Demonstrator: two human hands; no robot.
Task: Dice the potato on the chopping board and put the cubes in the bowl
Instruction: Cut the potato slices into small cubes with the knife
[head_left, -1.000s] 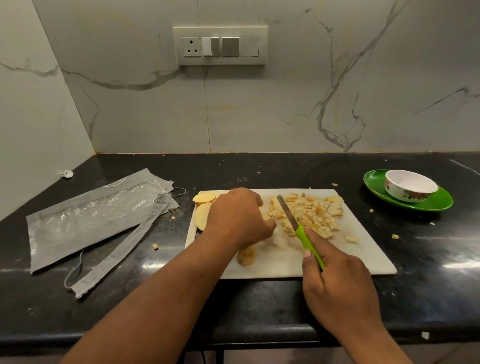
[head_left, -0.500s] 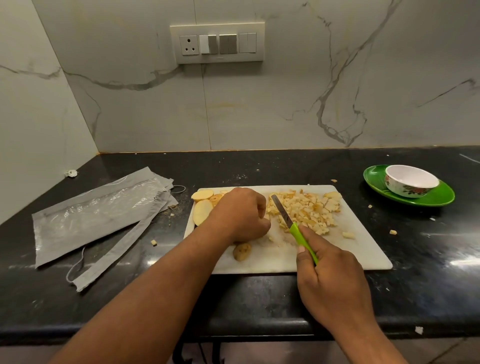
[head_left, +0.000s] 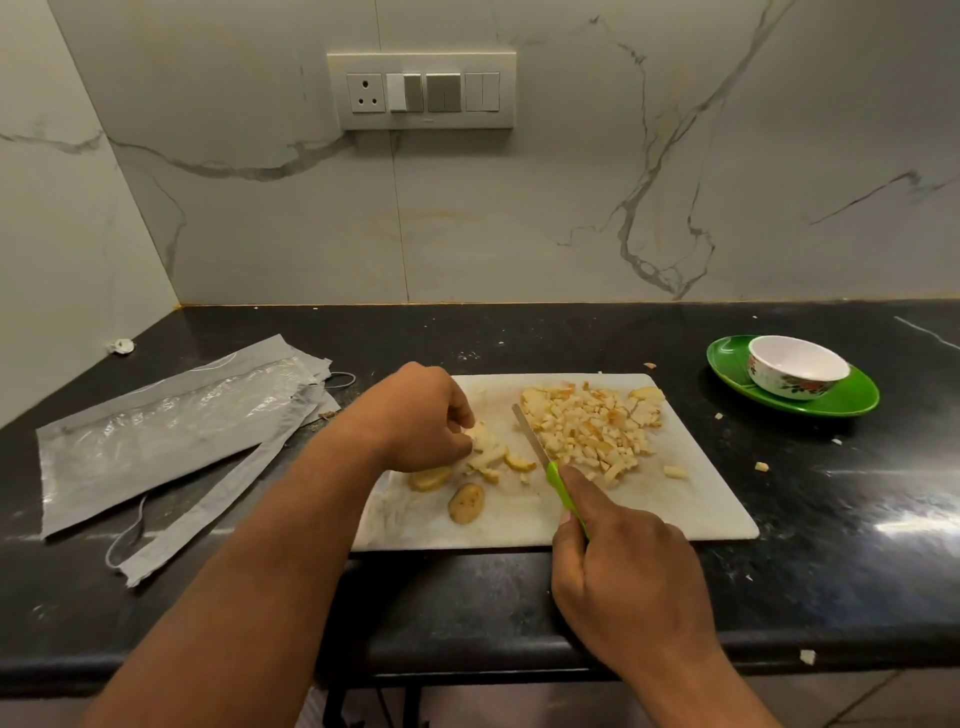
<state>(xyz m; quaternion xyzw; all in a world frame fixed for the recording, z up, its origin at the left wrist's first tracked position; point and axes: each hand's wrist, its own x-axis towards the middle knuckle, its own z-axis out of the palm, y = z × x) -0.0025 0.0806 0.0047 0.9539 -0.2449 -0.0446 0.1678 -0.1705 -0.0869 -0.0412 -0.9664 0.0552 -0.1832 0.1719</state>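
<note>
A single head-worn wide-angle view looks forward and down from above the near edge of a black stone counter (head_left: 519, 338), facing a grey-veined marble wall (head_left: 571, 208). A white rectangular chopping board (head_left: 691, 499) lies close below, centred; both forearms enter from the bottom edge.

On the counter (head_left: 519, 338) the chopping board (head_left: 675, 499) lies at centre, a heap of potato cubes (head_left: 587, 431) toward its 1 o'clock, slices (head_left: 467, 501) at its 8 o'clock, a seemingly empty bowl (head_left: 795, 366) on a plate (head_left: 852, 400) at 2 o'clock, plastic wrapping (head_left: 166, 431) at 9 o'clock.
</note>
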